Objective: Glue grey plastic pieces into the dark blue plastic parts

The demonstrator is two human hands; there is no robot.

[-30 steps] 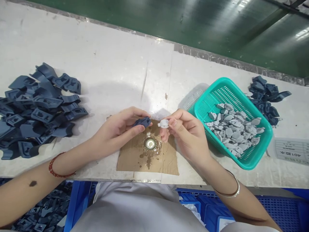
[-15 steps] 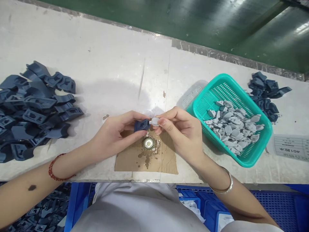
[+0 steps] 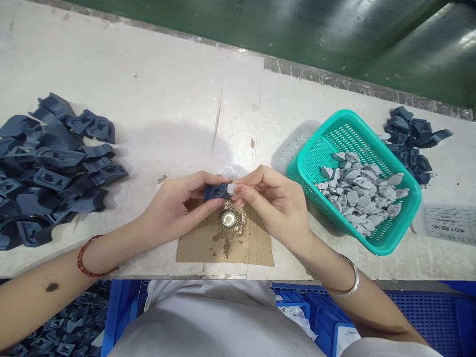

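Observation:
Between thumb and fingers, my left hand grips a dark blue moulded plastic piece. My right hand pinches a small light grey plastic piece, whose left end meets the blue piece's right end. My fingers cover part of both, so how deep the grey piece sits cannot be told. Just below the hands, a bottle cap holding clear liquid rests on a wet-spotted sheet of brown cardboard.
A green plastic basket of grey pieces stands at right. Behind it lies a small pile of blue pieces; a larger blue pile is at left. A printed label lies far right. Blue bins sit below the table edge.
My right hand has moved slightly left, bringing the grey piece up against the blue piece's end. Less of the grey piece shows now. My left hand has barely moved.

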